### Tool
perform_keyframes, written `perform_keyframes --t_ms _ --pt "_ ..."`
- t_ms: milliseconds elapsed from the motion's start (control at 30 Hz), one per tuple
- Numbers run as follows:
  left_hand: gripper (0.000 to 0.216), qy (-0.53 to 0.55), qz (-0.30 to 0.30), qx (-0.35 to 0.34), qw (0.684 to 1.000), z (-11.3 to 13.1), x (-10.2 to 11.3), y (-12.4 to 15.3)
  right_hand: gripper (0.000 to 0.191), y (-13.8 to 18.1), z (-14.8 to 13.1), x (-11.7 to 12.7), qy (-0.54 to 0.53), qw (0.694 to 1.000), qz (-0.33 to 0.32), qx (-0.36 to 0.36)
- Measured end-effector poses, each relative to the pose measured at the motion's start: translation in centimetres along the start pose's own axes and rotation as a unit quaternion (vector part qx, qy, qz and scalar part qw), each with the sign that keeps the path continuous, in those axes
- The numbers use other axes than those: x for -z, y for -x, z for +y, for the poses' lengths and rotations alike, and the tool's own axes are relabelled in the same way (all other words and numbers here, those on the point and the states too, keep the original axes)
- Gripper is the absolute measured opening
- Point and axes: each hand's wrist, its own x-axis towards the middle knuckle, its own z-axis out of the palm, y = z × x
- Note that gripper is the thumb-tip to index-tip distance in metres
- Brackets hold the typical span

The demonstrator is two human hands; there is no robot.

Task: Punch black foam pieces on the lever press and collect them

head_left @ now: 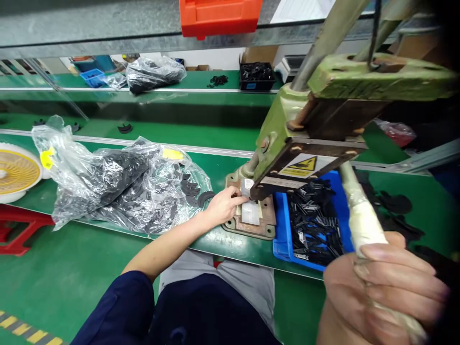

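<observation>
My right hand (388, 287) is wrapped round the tape-covered lever handle (366, 223) of a green hand press (268, 129). At the press base (268, 220), the fingers of my left hand (223, 206) are pinched together right beside the lower end of the ram (260, 191). Whatever they hold there is too small and covered to make out. A pale metal block (250, 213) lies on the base just in front of those fingertips. To the left, an opened clear plastic bag (154, 206) spills black curved parts (190, 187) near my left wrist.
Right of the base stands a blue bin (282, 230) of black parts with metal strips. More black pieces (395, 203) lie beyond the lever. A fan (17, 172) stands far left. Behind run green shelves with a black box (257, 76); an orange bin (221, 17) hangs overhead.
</observation>
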Motion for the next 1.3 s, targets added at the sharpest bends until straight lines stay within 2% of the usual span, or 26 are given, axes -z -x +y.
perform_keyframes --t_ms 67,133,200,233,300,400,467,533,633,733,767,833,900,967,1067,1300 --pt "0.039 -0.005 0.01 -0.005 1.0 -0.4 1.0 0.4 0.056 0.4 0.6 -1.3 -0.056 0.988 0.05 0.132" --pt "0.037 -0.032 0.032 0.033 0.998 -1.1 2.7 1.1 0.054 0.3 0.9 -2.1 -0.077 0.977 0.068 0.185" --pt "0.032 -0.089 0.037 0.119 0.988 -1.9 4.9 1.9 0.052 -0.1 0.7 -2.6 -0.073 0.979 0.073 0.177" --pt "0.028 -0.121 0.017 0.171 0.978 -2.3 6.0 2.3 0.051 -0.3 0.5 -2.8 -0.076 0.98 0.075 0.17" --pt "0.021 -0.18 -0.065 0.245 0.95 -2.8 7.5 2.7 0.048 -0.4 -0.1 -3.0 -0.087 0.982 0.077 0.15" --pt "0.019 -0.24 -0.168 0.272 0.917 -2.6 8.1 2.4 0.046 -0.2 -1.0 -2.9 -0.086 0.988 0.075 0.103" --pt "0.019 -0.255 -0.19 0.272 0.908 -2.1 7.8 1.9 0.044 0.1 -1.4 -2.7 -0.084 0.99 0.067 0.086" --pt "0.019 -0.243 -0.182 0.281 0.91 -1.8 7.7 1.5 0.04 0.3 -1.7 -2.4 -0.079 0.993 0.056 0.069" --pt "0.015 -0.171 -0.116 0.304 0.93 -1.5 8.0 1.2 0.034 0.4 -2.4 -2.0 -0.066 0.997 0.036 0.034" --pt "0.007 0.036 -0.021 0.338 0.94 -0.7 7.8 0.9 0.028 0.5 -2.9 -1.9 -0.065 0.998 0.021 0.009" --pt "0.012 0.129 0.006 0.346 0.929 -0.2 7.4 0.7 0.027 0.5 -2.9 -1.8 -0.068 0.997 0.019 0.006" --pt "0.025 0.298 0.035 0.352 0.887 0.8 6.2 0.1 0.024 0.6 -3.0 -1.7 -0.07 0.997 0.018 0.009" --pt "0.039 0.398 0.04 0.361 0.842 1.8 4.8 -0.9 0.021 0.5 -3.0 -1.4 -0.061 0.998 -0.001 0.009" --pt "0.045 0.436 0.042 0.374 0.817 2.5 3.5 -2.0 0.017 0.5 -3.0 -0.9 -0.047 0.998 -0.033 0.007" --pt "0.041 0.433 0.057 0.386 0.812 2.8 2.4 -3.4 0.013 0.6 -3.0 -0.3 -0.032 0.998 -0.062 -0.002" --pt "0.038 0.413 0.054 0.427 0.803 2.4 2.5 -4.3 0.013 0.8 -2.8 -0.1 -0.038 0.997 -0.062 -0.008"
